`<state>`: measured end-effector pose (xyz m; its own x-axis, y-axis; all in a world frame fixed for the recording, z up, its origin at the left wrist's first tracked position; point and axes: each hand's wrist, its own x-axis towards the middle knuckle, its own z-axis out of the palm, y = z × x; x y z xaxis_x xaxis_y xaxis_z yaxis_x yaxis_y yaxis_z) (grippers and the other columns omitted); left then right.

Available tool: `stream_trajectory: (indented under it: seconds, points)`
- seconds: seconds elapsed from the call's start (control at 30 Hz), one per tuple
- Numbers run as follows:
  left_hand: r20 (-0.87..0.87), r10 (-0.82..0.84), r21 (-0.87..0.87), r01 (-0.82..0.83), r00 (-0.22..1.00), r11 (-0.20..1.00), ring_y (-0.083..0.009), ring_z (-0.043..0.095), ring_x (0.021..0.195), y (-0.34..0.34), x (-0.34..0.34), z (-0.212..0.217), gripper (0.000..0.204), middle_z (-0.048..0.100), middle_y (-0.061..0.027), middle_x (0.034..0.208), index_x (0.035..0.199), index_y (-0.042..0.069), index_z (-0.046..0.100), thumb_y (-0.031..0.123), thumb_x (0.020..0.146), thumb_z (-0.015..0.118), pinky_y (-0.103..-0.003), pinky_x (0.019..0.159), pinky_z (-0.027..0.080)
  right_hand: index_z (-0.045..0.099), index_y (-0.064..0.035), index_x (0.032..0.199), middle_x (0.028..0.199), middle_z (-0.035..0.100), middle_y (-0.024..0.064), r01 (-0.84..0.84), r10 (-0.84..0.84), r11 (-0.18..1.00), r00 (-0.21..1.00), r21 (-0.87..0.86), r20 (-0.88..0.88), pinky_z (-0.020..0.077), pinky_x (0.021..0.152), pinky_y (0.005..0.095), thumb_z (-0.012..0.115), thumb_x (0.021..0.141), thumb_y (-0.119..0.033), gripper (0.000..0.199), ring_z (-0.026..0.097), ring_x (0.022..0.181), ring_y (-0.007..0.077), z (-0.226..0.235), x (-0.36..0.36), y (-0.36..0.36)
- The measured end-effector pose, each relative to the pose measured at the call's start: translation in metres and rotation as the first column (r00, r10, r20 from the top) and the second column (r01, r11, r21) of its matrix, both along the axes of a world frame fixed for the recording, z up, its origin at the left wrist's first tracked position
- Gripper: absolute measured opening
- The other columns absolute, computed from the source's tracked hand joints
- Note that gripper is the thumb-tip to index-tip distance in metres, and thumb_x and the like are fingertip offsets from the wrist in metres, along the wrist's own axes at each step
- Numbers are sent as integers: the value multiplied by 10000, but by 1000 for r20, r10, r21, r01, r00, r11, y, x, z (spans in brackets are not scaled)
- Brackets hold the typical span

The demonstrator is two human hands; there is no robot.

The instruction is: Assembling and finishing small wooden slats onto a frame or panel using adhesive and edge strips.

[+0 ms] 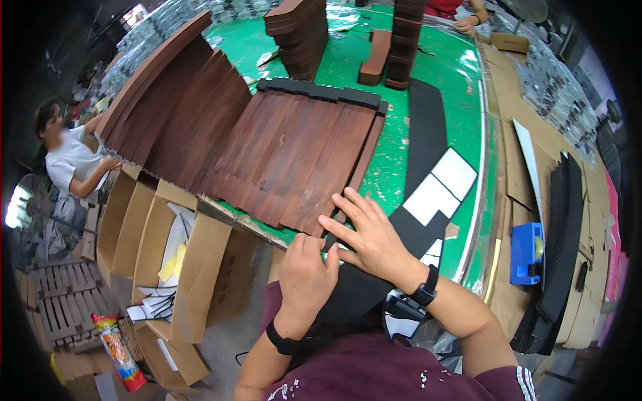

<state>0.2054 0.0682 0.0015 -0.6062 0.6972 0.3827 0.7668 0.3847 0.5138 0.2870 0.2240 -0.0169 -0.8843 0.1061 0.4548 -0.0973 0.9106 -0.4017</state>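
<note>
My left hand [306, 275] curls its fingers on the near edge of a black flat sheet [414, 230] at the green table's front edge. My right hand [366, 234] lies flat on the same sheet, fingers spread and pointing left, with the fingertips touching the nearest of the dark brown wooden slats [294, 157]. Those slats lie fanned out in an overlapping row across the green table [461, 73]. Two white squares [441, 187] sit on the black sheet to the right of my right hand. Both wrists wear black bands.
Open cardboard boxes [167, 254] with papers stand left of me. Stacks of brown wood pieces [301, 33] stand at the table's far side. A blue tape dispenser [526, 252] and black strips [562, 240] lie on cardboard to the right. One person stands at left, another's hand at the top.
</note>
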Motion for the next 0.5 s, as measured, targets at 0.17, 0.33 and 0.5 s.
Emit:
stream_trajectory:
  seconds: [0.17, 0.33, 0.5]
  points:
    - [-30, 28, -83, -31, 999, 996, -328, 645, 806, -4, -6, 1, 239, 605, -132, 877, 912, 30, 620, 198, 839, 774, -417, 675, 524, 491, -141, 1461, 1514, 405, 238, -24, 27, 999, 993, -25, 117, 356, 1135, 565, 855, 712, -190, 834, 347, 1453, 427, 24, 5, 3]
    - [-148, -1, -23, -2, 989, 1000, -311, 637, 749, 8, -5, 1, 241, 606, -115, 857, 913, 31, 629, 203, 844, 783, -412, 651, 516, 558, 17, 1309, 1335, 571, 240, 274, -275, 961, 961, 28, 15, 460, 1058, 462, 790, 763, -89, 603, 556, 1235, 416, 64, 30, 35]
    - [-164, -34, -18, 31, 986, 999, -302, 632, 733, 12, 2, 0, 327, 605, -109, 845, 1052, 4, 638, 218, 852, 785, -414, 652, 510, 684, 49, 1133, 1024, 643, 204, 552, -615, 788, 692, 272, 378, 516, 901, 449, 827, 773, -209, 466, 612, 1005, 388, 64, 85, 58]
